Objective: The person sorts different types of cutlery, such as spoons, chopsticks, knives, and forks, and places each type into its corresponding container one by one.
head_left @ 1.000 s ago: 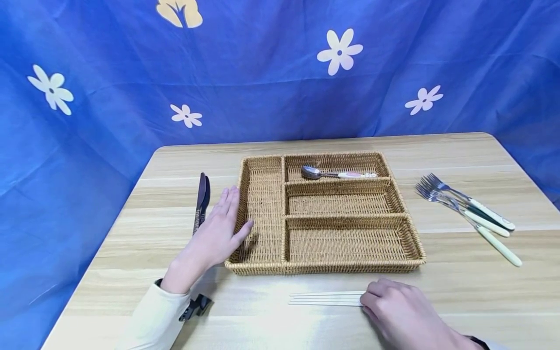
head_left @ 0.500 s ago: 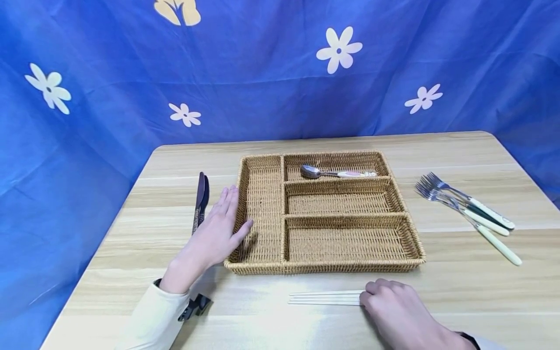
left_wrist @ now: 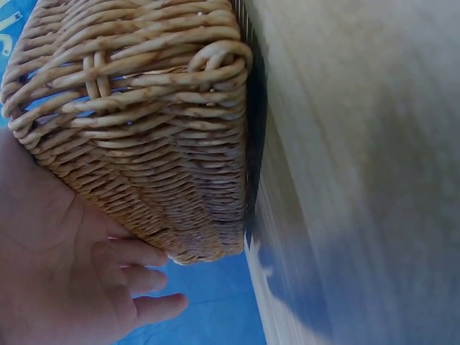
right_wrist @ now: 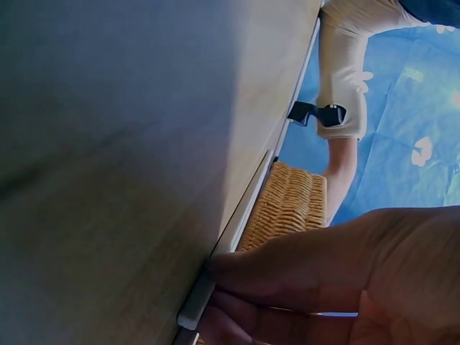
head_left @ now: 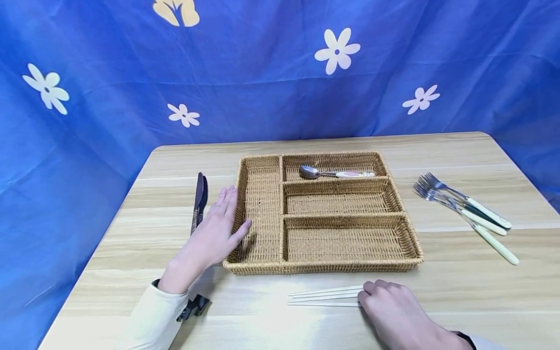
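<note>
My right hand (head_left: pixel 395 311) holds the right ends of several white chopsticks (head_left: pixel 323 294) lying in front of the wicker tray (head_left: pixel 350 267). In the right wrist view, the thumb and fingers pinch around a chopstick (right_wrist: pixel 195 305) close to the table. My left hand (head_left: pixel 212 236) lies with straight fingers along the tray's left side, the thumb reaching over the rim. The left wrist view has that hand's palm (left_wrist: pixel 57 266) against the woven wall. A spoon (head_left: pixel 337 174) with a decorated white handle sits in the tray's back right compartment.
Dark knives (head_left: pixel 200 199) lie left of the tray, partly behind the left hand. Several forks (head_left: pixel 483 209) with pale and dark green handles lie overlapped on the right. A blue curtain (head_left: pixel 262 92) with white flowers hangs behind the table.
The chopsticks have fanned apart slightly; most now slant upward to the right while the nearest stays level. The left hand keeps its place on the tray.
</note>
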